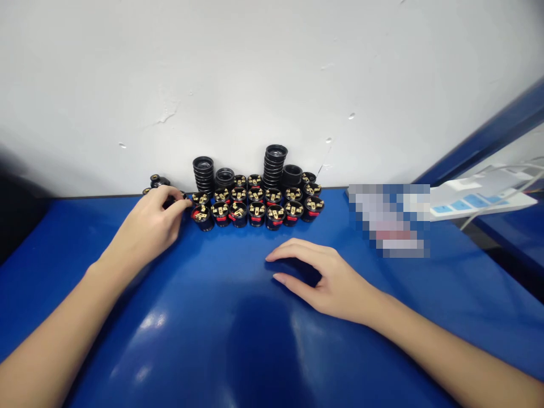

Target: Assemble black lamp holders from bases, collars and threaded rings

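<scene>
At the left end of a cluster of parts, my left hand point(155, 218) is closed, thumb and fingers pinched together. Something dark shows between them, mostly hidden by the fingers. Just right of it stand rows of round black electrical connectors point(257, 214) with brass terminals facing up, many with a red piece on the side. Behind my left fingers sit a few more black parts with brass tips point(160, 181). My right hand point(323, 275) hovers low over or rests on the blue table point(199, 328), thumb and fingers apart with nothing between them.
Behind the connectors rise two stacks of black threaded rings, a taller one point(274, 167) and a shorter one point(203, 174). A white wall point(255, 73) borders the table's back edge. On the right lie a blurred-out item point(389, 221) and a white power strip point(476, 205) with cables.
</scene>
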Demonstrator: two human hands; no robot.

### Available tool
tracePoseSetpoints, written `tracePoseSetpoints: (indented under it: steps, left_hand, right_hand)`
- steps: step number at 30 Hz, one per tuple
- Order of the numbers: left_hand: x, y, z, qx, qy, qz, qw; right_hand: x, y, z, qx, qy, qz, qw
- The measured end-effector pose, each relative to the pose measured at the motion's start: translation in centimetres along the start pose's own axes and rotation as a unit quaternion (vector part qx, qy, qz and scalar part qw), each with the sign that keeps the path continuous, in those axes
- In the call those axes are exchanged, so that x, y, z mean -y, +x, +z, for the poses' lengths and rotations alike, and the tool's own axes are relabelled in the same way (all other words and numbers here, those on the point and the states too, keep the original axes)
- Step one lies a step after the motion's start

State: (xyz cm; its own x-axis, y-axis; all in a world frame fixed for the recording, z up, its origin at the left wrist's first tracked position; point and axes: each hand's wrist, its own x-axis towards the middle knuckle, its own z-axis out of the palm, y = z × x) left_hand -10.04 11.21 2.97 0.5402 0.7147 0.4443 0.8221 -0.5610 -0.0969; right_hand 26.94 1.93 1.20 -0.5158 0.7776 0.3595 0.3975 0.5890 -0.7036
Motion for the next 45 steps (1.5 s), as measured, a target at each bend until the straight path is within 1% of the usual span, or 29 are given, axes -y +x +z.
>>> tracePoseSetpoints:
  steps: [2,5,7,9,11,13,15,16,18,20,22,23,26,30,35,38,42,45]
  left_hand:
    - [-0.3,0.0,-0.6,0.002,0.002,0.004,1.0]
    - [-0.4,-0.3,-1.4,0.014,0.012,-0.007,1.0]
    - [-0.2,-0.7,-2.1,0.034,0.015,-0.003,0.999]
    - [-0.2,-1.2,-2.9,0.055,-0.005,-0.001,0.998]
    - [-0.5,-1.5,-3.7,0.075,-0.046,-0.004,0.996]
    - [-1.4,-1.6,-4.4,0.101,-0.101,-0.001,0.99]
    - [-2.9,-1.5,-4.7,0.115,-0.159,0.003,0.98]
    - [-3.8,-1.5,-4.7,0.106,-0.194,0.009,0.975]
    - [-5.5,-1.3,-4.4,0.108,-0.266,0.011,0.958]
    - [-7.0,-1.3,-4.0,0.108,-0.338,-0.003,0.935]
    - [-7.9,-1.2,-3.8,0.1,-0.377,-0.008,0.921]
    - [-8.2,-1.1,-3.8,0.094,-0.378,-0.006,0.921]
    - [-8.3,-0.9,-4.0,0.074,-0.337,0.013,0.938]
    - [-7.6,-0.6,-4.1,0.038,-0.287,0.033,0.957]
    - [-7.4,-0.4,-4.0,-0.015,-0.23,0.014,0.973]
    - [-7.0,0.5,-4.2,-0.053,-0.185,-0.003,0.981]
    - [-5.2,2.7,-4.4,-0.09,-0.092,-0.019,0.992]
    - [-3.2,4.6,-3.8,-0.098,-0.02,-0.034,0.994]
  right_hand:
    - [0.0,0.0,0.0,0.0,0.001,-0.002,1.0]
    - [0.0,-0.1,0.1,0.001,0.001,0.001,1.0]
    - [0.0,-0.1,0.1,0.002,0.002,0.007,1.0]
    - [0.0,-0.1,0.0,0.003,0.002,0.013,1.0]
    - [0.0,0.0,0.0,0.001,0.001,0.011,1.0]
    - [0.0,0.0,0.0,-0.001,0.0,0.007,1.0]
    - [0.0,0.0,0.0,-0.002,-0.002,0.005,1.0]
    - [0.0,0.0,0.0,-0.005,-0.004,0.005,1.0]
    - [0.0,0.0,0.1,-0.017,-0.011,0.005,1.0]
    - [0.0,0.0,0.1,-0.036,-0.019,0.007,0.999]
    - [-0.2,0.0,0.2,-0.05,-0.023,0.012,0.998]
    - [-0.2,0.0,0.3,-0.053,-0.022,0.014,0.998]
    - [-0.4,-0.1,0.3,-0.047,-0.019,0.02,0.999]
    - [-0.4,-0.1,0.2,-0.04,-0.015,0.04,0.998]
    - [-0.1,-0.1,0.2,-0.031,-0.011,0.049,0.998]
    - [0.0,-0.2,0.2,-0.018,-0.009,0.046,0.999]
    - [0.0,-0.2,0.2,-0.01,-0.008,0.042,0.999]
    - [-0.1,-0.3,0.3,-0.006,-0.01,0.041,0.999]
